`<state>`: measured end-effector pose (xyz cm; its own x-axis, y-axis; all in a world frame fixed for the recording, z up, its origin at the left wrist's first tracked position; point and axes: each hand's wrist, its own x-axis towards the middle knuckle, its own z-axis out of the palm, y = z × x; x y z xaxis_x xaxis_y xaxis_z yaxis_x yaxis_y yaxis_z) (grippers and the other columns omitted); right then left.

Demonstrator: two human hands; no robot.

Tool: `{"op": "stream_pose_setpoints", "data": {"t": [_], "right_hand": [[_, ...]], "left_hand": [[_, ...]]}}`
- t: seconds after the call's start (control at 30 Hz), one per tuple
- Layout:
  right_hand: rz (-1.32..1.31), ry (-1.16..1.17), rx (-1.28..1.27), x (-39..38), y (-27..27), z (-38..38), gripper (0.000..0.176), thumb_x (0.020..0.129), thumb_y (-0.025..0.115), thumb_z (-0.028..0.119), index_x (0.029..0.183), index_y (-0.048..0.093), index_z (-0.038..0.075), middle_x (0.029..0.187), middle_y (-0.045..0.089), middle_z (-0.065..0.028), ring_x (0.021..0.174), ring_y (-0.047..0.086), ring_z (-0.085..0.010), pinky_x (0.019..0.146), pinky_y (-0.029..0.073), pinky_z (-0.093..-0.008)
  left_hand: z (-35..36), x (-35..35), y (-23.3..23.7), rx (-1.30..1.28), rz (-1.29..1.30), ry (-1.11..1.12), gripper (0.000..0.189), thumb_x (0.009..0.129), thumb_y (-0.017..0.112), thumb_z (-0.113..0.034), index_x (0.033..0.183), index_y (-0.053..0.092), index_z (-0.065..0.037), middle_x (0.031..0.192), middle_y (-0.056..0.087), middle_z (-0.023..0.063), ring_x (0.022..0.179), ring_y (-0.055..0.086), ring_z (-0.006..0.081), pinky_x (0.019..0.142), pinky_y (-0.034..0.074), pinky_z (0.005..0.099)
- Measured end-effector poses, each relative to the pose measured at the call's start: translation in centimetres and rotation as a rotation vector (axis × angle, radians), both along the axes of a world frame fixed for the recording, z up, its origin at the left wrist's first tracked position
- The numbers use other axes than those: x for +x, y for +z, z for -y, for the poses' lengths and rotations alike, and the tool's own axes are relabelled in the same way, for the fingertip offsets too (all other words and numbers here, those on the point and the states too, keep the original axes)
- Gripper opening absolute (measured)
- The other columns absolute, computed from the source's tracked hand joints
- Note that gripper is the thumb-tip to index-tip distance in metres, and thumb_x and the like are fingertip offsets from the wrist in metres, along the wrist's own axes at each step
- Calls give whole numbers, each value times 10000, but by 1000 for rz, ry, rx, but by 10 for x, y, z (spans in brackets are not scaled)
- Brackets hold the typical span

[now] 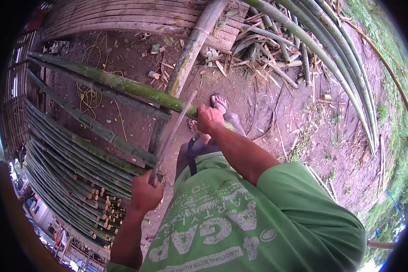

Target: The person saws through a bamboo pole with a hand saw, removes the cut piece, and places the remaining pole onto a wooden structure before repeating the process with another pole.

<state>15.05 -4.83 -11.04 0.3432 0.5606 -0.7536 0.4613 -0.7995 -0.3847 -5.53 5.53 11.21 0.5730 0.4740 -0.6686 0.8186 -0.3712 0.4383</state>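
grip is closed on both sides: the left hand is clenched round the near end of one long slim tool, and the right hand is wrapped over one mossy green bamboo pole, close to the person's thigh. the tool slants forward and to the right, crossing the pole just beside the right hand; whether it touches the wood, i cannot tell. the left forearm runs straight forward; the right arm slopes forward and inward from a green sleeve, back of the hand uppermost.

the gripped pole stretches away to the left, with one darker pole close along its near side and another loose pole nearer the person. below these lies a stack of bamboo poles, too many to count, with cut ends towards the person. one slatted platform stands ahead, and one thick pale pole crosses near its right end. beyond its near right corner lie split scraps. two sandalled feet show on bare ground; one tangle of yellow cord lies left of them.
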Motion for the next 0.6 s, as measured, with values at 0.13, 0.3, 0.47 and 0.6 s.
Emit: {"op": "stream_pose_setpoints", "data": {"t": [0.13,0.3,0.47,0.6], "right_hand": [[1,-12,-9,3,-5,0,321,742,655,132,1034,603,11,987,682,-203,947,673,-341,815,546,-411],[-65,70,-43,13,9,-3,349,707,679,174,1027,652,39,985,687,-192,944,678,-309,816,546,-400],[-8,45,5,9,2,-1,325,736,650,159,1033,631,29,971,688,-195,932,681,-314,797,547,-408],[141,11,41,-16,3,8,297,754,614,115,1034,595,18,975,684,-206,927,680,-329,777,547,-414]], "left_hand": [[-5,108,-172,25,201,15,118,690,576,-85,705,520,18,578,521,198,517,532,289,523,419,422],[-8,92,-175,46,246,-103,110,724,589,-100,760,555,-2,647,586,215,633,595,398,610,449,493],[-3,53,-204,90,349,-101,108,742,607,-116,765,545,-30,590,553,188,601,594,411,627,468,496],[4,78,-157,62,326,-18,98,701,569,-83,680,489,-30,576,519,183,515,536,339,519,424,436]]}}
